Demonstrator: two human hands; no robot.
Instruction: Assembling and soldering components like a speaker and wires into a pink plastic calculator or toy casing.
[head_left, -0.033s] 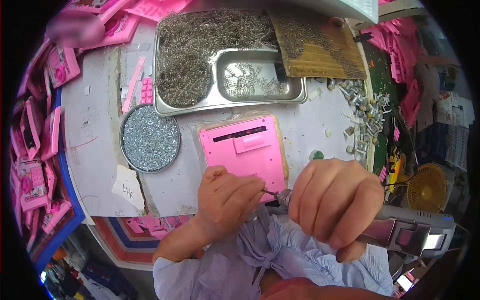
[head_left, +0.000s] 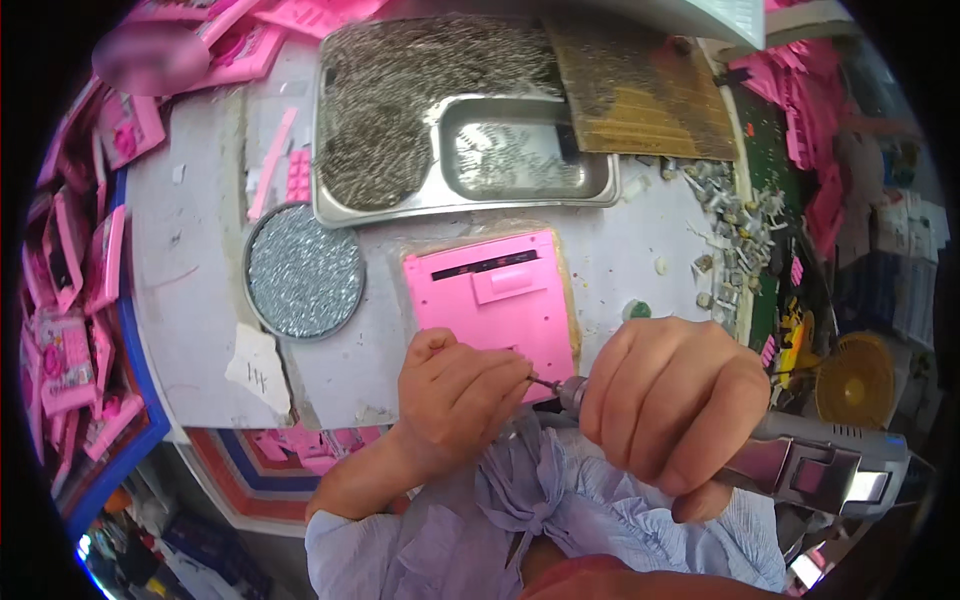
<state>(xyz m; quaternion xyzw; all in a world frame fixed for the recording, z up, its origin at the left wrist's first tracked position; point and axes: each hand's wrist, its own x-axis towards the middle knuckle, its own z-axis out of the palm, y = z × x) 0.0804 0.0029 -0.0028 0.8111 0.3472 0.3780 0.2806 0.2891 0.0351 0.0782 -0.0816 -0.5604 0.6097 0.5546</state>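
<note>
Pretty clearly a small assembly workshop, folks.
Tabletop [head_left: 190, 340] has a round dish [head_left: 249, 285] of silvery screws [head_left: 305, 270] and a metal tray [head_left: 433, 190] full of tiny metal parts [head_left: 380, 130], plus a powered screwdriver [head_left: 840, 436] in hand and lookalike pink casings [head_left: 63, 365] piled left.

The casing [head_left: 530, 330] is pink, the screwdriver [head_left: 830, 435] grey, the tray [head_left: 455, 202] silver.

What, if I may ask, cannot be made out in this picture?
Head view:
Pink case, lower left corner: hidden by the left hand.
Screwdriver, grip: covered by the right hand.
Metal pieces in the round dish: too small and blurred.
White object: cut off by upper edge.
</note>
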